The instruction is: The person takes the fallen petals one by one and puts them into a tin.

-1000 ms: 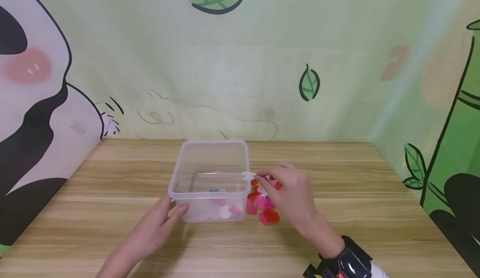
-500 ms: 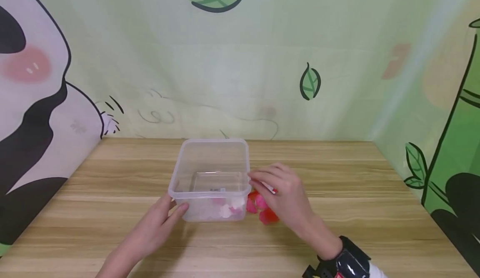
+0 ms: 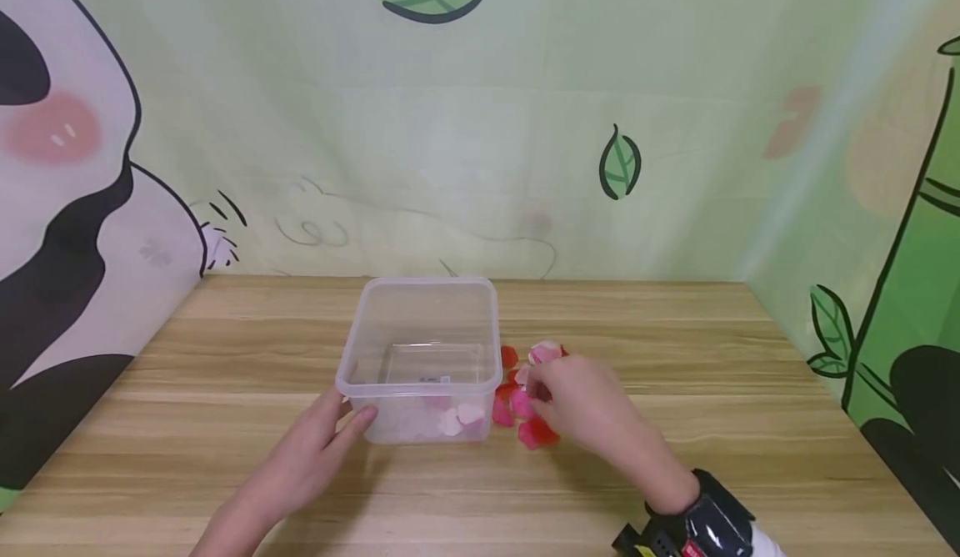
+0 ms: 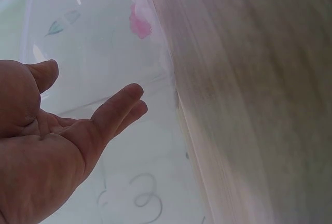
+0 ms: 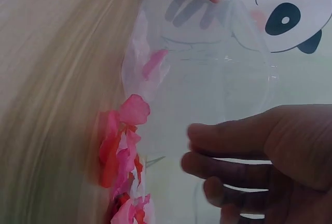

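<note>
A clear plastic box (image 3: 420,417) without a lid stands mid-table, with several white and pink petals (image 3: 450,422) on its bottom. My left hand (image 3: 311,449) rests against the box's front left corner, thumb on the front wall and fingers along the left side. Seen from the left wrist, the fingers (image 4: 116,112) are fairly straight. Just right of the box lies a loose pile of red, pink and white flower petals (image 3: 521,403). Above this pile is my right hand (image 3: 592,407), fingers loosely bent. In the right wrist view no petal shows between the thumb and fingers (image 5: 223,169).
The wooden table (image 3: 247,340) runs back to a printed cloth backdrop (image 3: 570,82) with leaves and a panda (image 3: 75,232). A black device (image 3: 701,519) is strapped round the right wrist.
A white petal pinched in the right hand at the box's right rim has gone into the box. The right hand has drawn back right over the pile; the left hand stayed put.
</note>
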`<act>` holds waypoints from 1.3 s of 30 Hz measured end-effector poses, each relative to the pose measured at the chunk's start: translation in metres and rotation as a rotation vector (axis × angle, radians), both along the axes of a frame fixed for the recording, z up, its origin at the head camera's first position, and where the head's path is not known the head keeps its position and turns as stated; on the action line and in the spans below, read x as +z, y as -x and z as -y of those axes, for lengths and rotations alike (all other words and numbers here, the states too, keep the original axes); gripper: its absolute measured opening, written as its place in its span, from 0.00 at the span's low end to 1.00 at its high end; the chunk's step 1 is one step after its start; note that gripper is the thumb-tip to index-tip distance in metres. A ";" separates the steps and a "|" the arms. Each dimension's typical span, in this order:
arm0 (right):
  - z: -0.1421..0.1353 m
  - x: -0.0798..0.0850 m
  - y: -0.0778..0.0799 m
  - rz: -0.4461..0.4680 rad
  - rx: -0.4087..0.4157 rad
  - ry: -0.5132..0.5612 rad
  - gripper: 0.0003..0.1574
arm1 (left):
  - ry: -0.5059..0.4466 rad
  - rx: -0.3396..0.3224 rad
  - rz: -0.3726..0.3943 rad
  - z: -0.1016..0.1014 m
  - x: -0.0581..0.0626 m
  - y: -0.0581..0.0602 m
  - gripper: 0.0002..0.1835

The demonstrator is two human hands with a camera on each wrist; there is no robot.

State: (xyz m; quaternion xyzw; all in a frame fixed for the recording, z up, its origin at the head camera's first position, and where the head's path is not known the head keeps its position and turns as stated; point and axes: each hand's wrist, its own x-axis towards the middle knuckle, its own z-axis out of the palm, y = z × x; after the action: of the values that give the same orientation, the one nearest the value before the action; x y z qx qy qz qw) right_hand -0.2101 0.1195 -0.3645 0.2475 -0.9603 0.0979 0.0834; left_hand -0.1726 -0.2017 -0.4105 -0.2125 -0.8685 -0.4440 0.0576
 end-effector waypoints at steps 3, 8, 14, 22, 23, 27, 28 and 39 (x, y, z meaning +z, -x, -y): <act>-0.003 -0.004 -0.001 0.057 0.021 -0.079 0.16 | 0.000 0.000 -0.005 0.000 0.000 0.000 0.31; -0.008 -0.009 -0.002 0.183 0.038 -0.111 0.21 | 0.003 0.002 -0.005 0.000 -0.001 0.000 0.32; -0.011 -0.017 0.001 0.274 0.045 -0.099 0.23 | 0.001 0.012 -0.002 0.000 0.001 0.000 0.31; -0.013 -0.023 0.003 0.283 0.055 -0.111 0.21 | 0.000 0.009 -0.018 -0.001 0.002 -0.001 0.31; -0.014 -0.023 0.003 0.272 0.060 -0.112 0.20 | 0.005 0.010 -0.021 -0.001 0.002 -0.001 0.31; -0.014 -0.023 0.006 0.189 0.086 -0.114 0.19 | 0.006 0.008 -0.021 0.000 0.002 -0.001 0.31; -0.014 -0.023 0.006 0.162 0.091 -0.112 0.19 | 0.005 0.008 -0.019 0.000 0.002 -0.001 0.31; -0.012 -0.007 0.007 0.165 0.018 0.003 0.13 | 0.000 -0.006 -0.004 0.001 0.001 -0.001 0.30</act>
State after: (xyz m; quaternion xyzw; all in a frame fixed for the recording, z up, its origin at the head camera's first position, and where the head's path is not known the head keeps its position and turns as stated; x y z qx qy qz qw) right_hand -0.2168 0.1317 -0.3713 0.2469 -0.9615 0.1204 0.0035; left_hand -0.1718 -0.2025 -0.4098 -0.2160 -0.8678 -0.4437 0.0582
